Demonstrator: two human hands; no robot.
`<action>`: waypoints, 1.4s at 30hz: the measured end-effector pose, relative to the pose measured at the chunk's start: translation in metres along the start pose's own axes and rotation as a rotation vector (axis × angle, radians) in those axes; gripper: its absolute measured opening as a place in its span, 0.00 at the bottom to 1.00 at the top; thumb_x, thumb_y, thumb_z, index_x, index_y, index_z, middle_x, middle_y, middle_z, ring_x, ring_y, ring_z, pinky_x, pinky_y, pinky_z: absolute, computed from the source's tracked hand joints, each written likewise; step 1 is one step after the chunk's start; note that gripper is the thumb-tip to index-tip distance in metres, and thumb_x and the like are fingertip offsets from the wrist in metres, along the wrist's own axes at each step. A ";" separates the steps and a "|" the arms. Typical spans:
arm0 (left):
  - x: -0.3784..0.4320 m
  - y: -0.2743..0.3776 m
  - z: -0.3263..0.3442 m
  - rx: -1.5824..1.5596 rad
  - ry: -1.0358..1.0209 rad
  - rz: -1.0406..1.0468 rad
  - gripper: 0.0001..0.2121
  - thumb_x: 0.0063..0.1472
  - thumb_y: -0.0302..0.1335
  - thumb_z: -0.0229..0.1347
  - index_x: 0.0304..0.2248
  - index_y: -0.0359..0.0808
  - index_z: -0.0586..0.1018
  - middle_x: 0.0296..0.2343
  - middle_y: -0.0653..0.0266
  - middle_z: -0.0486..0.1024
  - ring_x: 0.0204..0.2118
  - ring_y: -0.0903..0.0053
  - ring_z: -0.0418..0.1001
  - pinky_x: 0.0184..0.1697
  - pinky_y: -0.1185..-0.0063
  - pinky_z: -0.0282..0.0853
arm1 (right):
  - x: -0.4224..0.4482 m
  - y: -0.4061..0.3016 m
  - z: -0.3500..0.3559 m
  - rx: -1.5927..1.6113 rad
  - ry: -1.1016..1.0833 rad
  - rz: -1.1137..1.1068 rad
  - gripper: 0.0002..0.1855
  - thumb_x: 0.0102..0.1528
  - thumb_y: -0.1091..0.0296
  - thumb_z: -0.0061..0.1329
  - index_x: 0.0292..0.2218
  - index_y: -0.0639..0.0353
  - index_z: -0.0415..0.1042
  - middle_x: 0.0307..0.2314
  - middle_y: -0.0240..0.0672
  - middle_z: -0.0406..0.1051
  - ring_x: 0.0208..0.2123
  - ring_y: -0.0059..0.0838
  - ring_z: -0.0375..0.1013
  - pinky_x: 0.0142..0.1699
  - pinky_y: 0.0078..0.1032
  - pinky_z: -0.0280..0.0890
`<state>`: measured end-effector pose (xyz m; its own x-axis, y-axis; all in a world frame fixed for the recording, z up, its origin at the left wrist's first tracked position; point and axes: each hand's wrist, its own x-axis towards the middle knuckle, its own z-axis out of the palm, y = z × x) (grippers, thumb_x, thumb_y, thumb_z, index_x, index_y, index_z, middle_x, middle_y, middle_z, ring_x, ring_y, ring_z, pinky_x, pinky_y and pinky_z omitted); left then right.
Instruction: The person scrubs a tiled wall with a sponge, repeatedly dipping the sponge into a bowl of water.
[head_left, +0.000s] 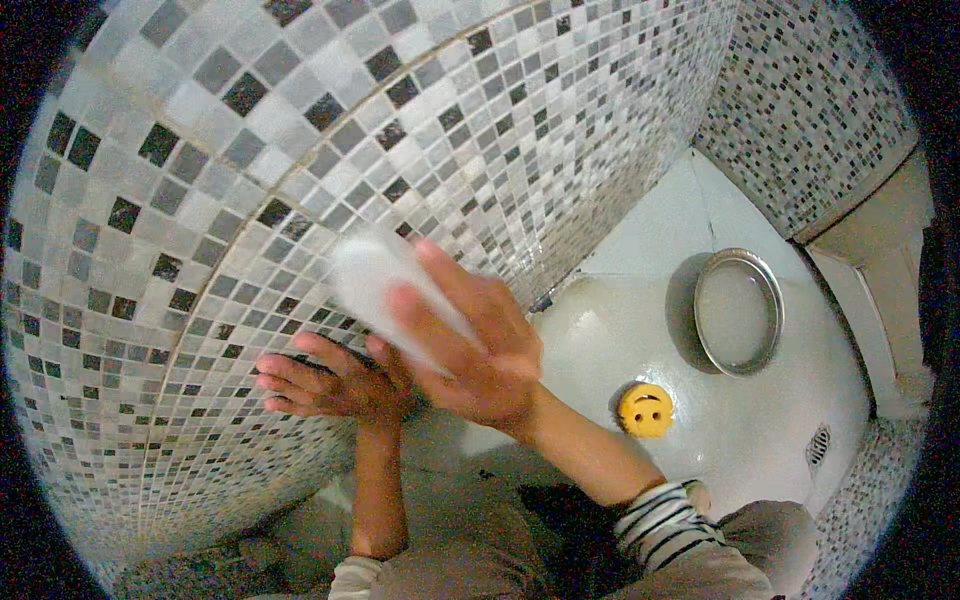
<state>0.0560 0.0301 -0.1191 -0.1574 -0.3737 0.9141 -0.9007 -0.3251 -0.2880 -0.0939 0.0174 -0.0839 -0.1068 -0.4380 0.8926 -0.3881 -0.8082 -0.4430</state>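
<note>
A white oblong scrubber or brush (375, 277), blurred by motion, is gripped in my right hand (484, 352). Its front end is over the mosaic-tiled wall (420, 135); blur hides whether it touches the tiles. Below and to the left, my left hand (330, 382) rests against the same wall with its fingers spread and nothing held. Part of the left hand's thumb side lies behind the right hand and is hard to make out.
On the wet, pale floor (577, 345) a round metal basin (739, 315) holds cloudy liquid. Nearer lies a yellow smiley-face sponge (646, 410). A drain grate (818, 445) is at the right. Another mosaic wall (810, 105) meets the first in the far corner.
</note>
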 end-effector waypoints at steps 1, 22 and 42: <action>-0.003 -0.003 0.006 0.055 0.024 -0.001 0.30 0.62 0.46 0.35 0.58 0.35 0.49 0.56 0.39 0.41 0.60 0.47 0.34 0.59 0.56 0.26 | 0.016 -0.003 0.002 0.013 0.029 -0.025 0.30 0.41 0.73 0.57 0.47 0.53 0.66 0.45 0.52 0.64 0.39 0.45 0.71 0.37 0.29 0.67; 0.009 0.008 -0.011 -0.037 -0.016 0.000 0.30 0.62 0.46 0.34 0.57 0.34 0.50 0.56 0.38 0.42 0.59 0.45 0.37 0.58 0.52 0.30 | -0.077 0.043 -0.008 -0.060 0.055 0.083 0.28 0.39 0.77 0.55 0.45 0.57 0.68 0.42 0.55 0.66 0.36 0.48 0.72 0.36 0.32 0.68; 0.004 -0.003 -0.001 0.004 0.021 0.039 0.32 0.62 0.49 0.32 0.58 0.36 0.47 0.57 0.40 0.38 0.61 0.50 0.34 0.59 0.55 0.28 | 0.028 0.028 -0.001 -0.020 0.152 -0.088 0.30 0.38 0.76 0.56 0.46 0.55 0.68 0.42 0.51 0.68 0.38 0.44 0.72 0.35 0.29 0.66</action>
<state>0.0576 0.0307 -0.1146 -0.2008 -0.3679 0.9079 -0.8922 -0.3141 -0.3246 -0.1084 -0.0173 -0.0711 -0.2082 -0.2996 0.9311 -0.4205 -0.8320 -0.3618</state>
